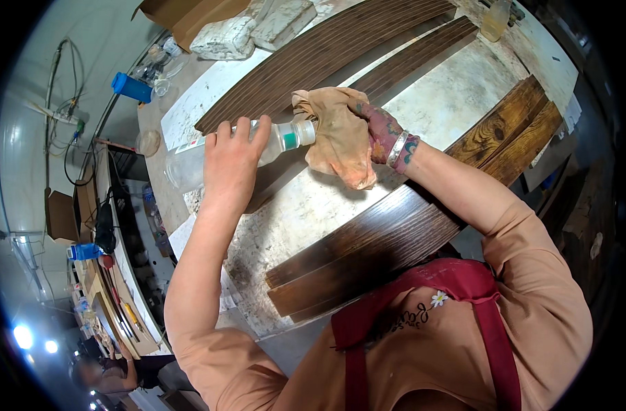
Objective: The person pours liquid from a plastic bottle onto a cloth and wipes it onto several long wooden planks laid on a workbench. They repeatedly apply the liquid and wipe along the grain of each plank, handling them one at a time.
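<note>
My left hand [234,154] is wrapped round a clear plastic bottle [185,170], which lies tilted nearly flat with its mouth to the right. The bottle's white neck presses against a tan, stained cloth [337,133]. My right hand [381,135], in a dark patterned glove with a silver bracelet at the wrist, grips the cloth from its right side; the fingertips are partly hidden by it. Beneath both hands lies a white, smudged work table [285,229]. Close to my body rests a stack of dark brown wood-grain boards [367,243].
Ribbed brown panels [292,65] lie along the far side, with lighter-stained boards [511,130] at the right. White wrapped blocks [224,38], a blue cup [130,88] and a bottle of yellowish liquid [495,20] stand farther off. Another person [114,377] works at the lower left.
</note>
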Motion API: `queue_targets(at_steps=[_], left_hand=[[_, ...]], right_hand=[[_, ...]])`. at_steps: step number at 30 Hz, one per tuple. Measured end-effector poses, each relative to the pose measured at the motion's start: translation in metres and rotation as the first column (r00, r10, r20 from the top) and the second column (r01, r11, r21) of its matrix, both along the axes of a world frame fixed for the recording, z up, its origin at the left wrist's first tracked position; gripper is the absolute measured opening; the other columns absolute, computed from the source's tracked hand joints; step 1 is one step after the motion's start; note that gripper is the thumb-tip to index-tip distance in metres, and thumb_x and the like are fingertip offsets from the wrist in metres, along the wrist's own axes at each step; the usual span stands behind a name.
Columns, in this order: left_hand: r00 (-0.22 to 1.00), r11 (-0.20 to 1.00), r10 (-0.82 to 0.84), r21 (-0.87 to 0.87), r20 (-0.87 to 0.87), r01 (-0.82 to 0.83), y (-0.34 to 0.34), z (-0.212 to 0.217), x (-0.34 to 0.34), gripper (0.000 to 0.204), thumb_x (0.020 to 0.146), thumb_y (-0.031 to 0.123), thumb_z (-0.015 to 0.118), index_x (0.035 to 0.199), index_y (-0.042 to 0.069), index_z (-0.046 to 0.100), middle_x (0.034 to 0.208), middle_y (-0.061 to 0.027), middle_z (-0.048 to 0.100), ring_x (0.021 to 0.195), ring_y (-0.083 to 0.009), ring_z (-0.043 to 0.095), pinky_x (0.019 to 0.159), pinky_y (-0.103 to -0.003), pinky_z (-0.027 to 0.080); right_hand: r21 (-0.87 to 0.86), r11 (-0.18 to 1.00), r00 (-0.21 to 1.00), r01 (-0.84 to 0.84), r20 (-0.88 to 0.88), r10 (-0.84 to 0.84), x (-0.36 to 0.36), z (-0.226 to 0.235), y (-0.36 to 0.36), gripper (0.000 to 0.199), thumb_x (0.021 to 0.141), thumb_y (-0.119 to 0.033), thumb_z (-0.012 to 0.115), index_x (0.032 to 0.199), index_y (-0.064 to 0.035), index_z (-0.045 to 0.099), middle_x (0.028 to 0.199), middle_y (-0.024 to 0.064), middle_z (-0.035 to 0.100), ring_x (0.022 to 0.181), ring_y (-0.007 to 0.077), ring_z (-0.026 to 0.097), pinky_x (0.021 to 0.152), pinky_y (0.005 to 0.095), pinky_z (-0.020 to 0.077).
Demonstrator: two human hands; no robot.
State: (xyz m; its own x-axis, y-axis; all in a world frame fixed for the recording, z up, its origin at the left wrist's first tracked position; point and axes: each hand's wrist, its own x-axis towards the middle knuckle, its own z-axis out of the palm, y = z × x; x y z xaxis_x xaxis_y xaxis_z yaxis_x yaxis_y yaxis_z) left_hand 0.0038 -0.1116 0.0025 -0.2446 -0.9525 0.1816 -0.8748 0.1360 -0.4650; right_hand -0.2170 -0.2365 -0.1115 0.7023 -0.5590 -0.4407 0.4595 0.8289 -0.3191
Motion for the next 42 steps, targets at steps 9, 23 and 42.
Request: queue_targets(at_steps=[9,23,42], left_hand=[[0.999,0.998,0.039,-0.047,0.006,-0.039,-0.011,0.006,0.011,0.067,0.067,0.008,0.075,0.130,0.019,0.054,0.104,-0.0043,0.057,0.098,-0.0249,0.057,0.078,-0.038,0.044],[0.999,0.997,0.022,-0.078,-0.025,-0.024,0.011,0.006,0.019,0.050,0.077,0.003,0.060,0.125,0.017,0.055,0.101,-0.0051,0.057,0.094,-0.0251,0.057,0.077,-0.039,0.044],[0.603,0.858,0.173,-0.182,-0.779,-0.480,0.095,-0.051,0.145,0.074,0.067,0.013,0.083,0.133,0.006,0.050,0.120,-0.0169,0.059,0.114,-0.0362,0.054,0.097,-0.042,0.043]], right_hand=[[0.000,0.998,0.993,-0.064,0.096,0.063,0.009,-0.012,0.010,0.042,0.103,-0.030,0.044,0.137,-0.0055,0.043,0.132,0.0167,0.056,0.118,0.0295,0.059,0.100,0.0464,0.0493],[0.020,0.982,0.970,-0.187,0.163,0.182,0.040,0.003,0.024,0.048,0.098,-0.034,0.054,0.136,-0.0059,0.046,0.129,0.0181,0.057,0.116,0.0322,0.059,0.102,0.0452,0.0483],[0.021,0.905,0.831,-0.426,0.404,0.382,0.090,0.019,0.043,0.044,0.099,-0.035,0.050,0.130,-0.0040,0.051,0.118,0.0168,0.061,0.102,0.0264,0.065,0.083,0.0350,0.0600]])
